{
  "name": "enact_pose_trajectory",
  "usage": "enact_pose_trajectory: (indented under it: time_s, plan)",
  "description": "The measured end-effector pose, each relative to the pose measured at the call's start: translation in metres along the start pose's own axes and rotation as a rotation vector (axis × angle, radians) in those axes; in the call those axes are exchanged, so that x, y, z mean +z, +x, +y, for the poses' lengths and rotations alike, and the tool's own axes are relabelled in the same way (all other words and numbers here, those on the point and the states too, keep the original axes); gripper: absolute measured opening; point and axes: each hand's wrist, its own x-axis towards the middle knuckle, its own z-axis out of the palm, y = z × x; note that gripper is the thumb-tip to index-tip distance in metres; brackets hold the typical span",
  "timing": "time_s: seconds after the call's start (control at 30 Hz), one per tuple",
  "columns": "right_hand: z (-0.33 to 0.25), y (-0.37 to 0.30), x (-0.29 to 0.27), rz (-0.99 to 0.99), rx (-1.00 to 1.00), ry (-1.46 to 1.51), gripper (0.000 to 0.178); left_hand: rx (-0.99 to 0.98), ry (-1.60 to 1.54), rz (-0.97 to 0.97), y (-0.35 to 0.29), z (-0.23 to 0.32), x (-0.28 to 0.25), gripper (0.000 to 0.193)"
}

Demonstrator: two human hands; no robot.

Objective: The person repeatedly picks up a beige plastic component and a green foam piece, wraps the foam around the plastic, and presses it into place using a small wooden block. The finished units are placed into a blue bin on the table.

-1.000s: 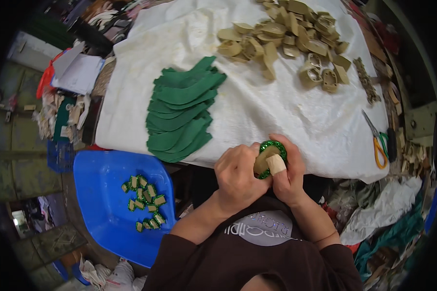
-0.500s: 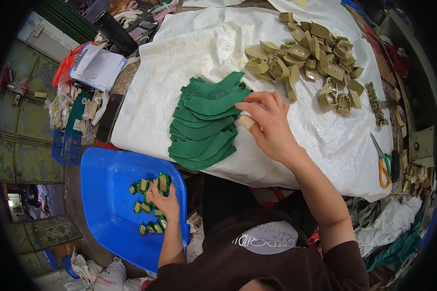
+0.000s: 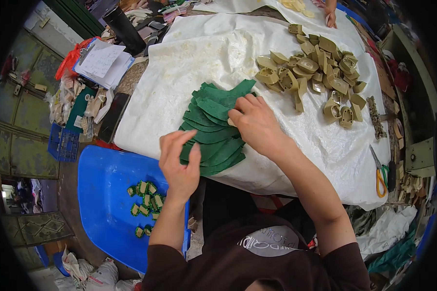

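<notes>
Curved green strips (image 3: 213,109) lie overlapped in a fanned stack at the table's near edge. My right hand (image 3: 257,123) rests at the stack's right edge with its fingers curled in. A sliver of something pale shows under its fingertips; what they grip is mostly hidden. Over the stack's lower left side hovers my left hand (image 3: 178,165), fingers apart and holding nothing. Below it, in a blue plastic tub (image 3: 99,194), sit several small beige blocks with shiny green sides (image 3: 144,200). Olive-beige molded pieces, like shoe heels (image 3: 320,63), are heaped at the right.
White sheeting (image 3: 204,48) covers the table. Scissors with orange and green handles (image 3: 381,177) lie at its right edge. A clipboard with papers (image 3: 102,63) and a black cylinder (image 3: 124,29) stand far left. Another person's hand (image 3: 330,17) reaches in at the far edge.
My left hand has risen out of the tub to the green stack, leaving the blocks behind. The right hand has moved slightly left and closed at the stack's edge. Another person's hand has appeared.
</notes>
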Motion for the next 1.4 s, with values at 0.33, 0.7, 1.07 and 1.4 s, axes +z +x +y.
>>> enact_pose_trajectory:
  time_s: [0.33,0.7,1.07,1.4]
  plan:
    - [0.018,-0.002,0.012,0.004,0.227,0.421,0.007,0.137,0.174,-0.265,0.022,0.003,0.033,0.025]
    - [0.025,-0.008,0.015,-0.043,0.309,0.69,0.007,0.329,0.245,-0.3,0.022,0.0,0.042,0.04]
    - [0.031,-0.009,0.014,-0.153,0.413,0.897,0.009,0.293,0.487,-0.301,0.023,0.011,0.043,0.052]
    - [0.028,-0.012,0.011,0.079,0.634,1.246,0.018,0.304,0.523,-0.314,0.018,0.007,0.041,0.038]
